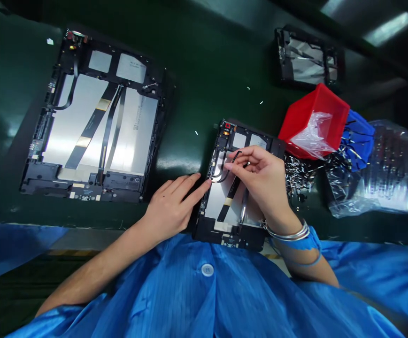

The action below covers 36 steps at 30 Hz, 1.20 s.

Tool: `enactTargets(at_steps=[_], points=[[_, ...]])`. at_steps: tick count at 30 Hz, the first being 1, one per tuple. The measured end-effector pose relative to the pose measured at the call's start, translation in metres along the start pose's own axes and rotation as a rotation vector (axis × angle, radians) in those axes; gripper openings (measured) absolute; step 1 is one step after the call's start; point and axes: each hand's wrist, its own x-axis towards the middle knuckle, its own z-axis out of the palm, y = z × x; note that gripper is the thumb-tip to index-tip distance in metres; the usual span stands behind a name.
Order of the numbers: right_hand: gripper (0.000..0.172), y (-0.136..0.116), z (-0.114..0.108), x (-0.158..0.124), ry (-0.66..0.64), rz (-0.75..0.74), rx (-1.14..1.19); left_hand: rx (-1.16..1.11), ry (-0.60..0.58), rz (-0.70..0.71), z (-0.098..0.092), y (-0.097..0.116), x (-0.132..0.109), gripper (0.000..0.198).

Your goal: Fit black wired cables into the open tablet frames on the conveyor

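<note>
An opened tablet [216, 199] lies in front of me, its metal plate and black frame exposed. My right hand [262, 178] is over its upper half, thumb and forefinger pinched on a thin black flex cable [224, 177] that curves up from the left edge. My left hand [172, 204] lies with fingers stretched out, its fingertips at the tablet's left edge. Below the right hand, a wider black ribbon cable [227, 203] with a gold band slants across the plate. The palm and fingers of my right hand hide part of the tablet's right side.
A second opened tablet [129, 126] lies to the left, a third [305, 61] at the back right. Near my right hand are a red bin [295, 117] with clear plastic, a blue bin [360, 138], a pile of small dark strips [298, 176] and a clear plastic bag [390, 173].
</note>
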Motion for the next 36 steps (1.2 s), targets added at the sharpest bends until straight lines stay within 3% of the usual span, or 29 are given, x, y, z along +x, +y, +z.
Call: enactTargets(at_steps=[10, 17, 24, 31, 36], points=[[0.002, -0.001, -0.002, -0.003, -0.055, -0.023, -0.039, 0.120, 0.007, 0.010, 0.000, 0.003, 0.000, 0.050], [0.009, 0.000, -0.009, 0.000, -0.075, -0.089, -0.091, 0.193, 0.007, -0.002, -0.001, 0.003, 0.000, 0.049], [0.010, 0.001, -0.011, 0.005, -0.079, -0.054, -0.060, 0.319, -0.054, 0.156, -0.015, -0.003, 0.011, 0.041], [0.013, 0.002, -0.007, 0.011, -0.104, -0.057, -0.079, 0.266, -0.020, 0.133, -0.010, 0.007, 0.019, 0.034], [0.012, 0.001, -0.006, 0.011, -0.107, -0.062, -0.086, 0.242, -0.019, 0.120, -0.008, 0.010, 0.024, 0.040]])
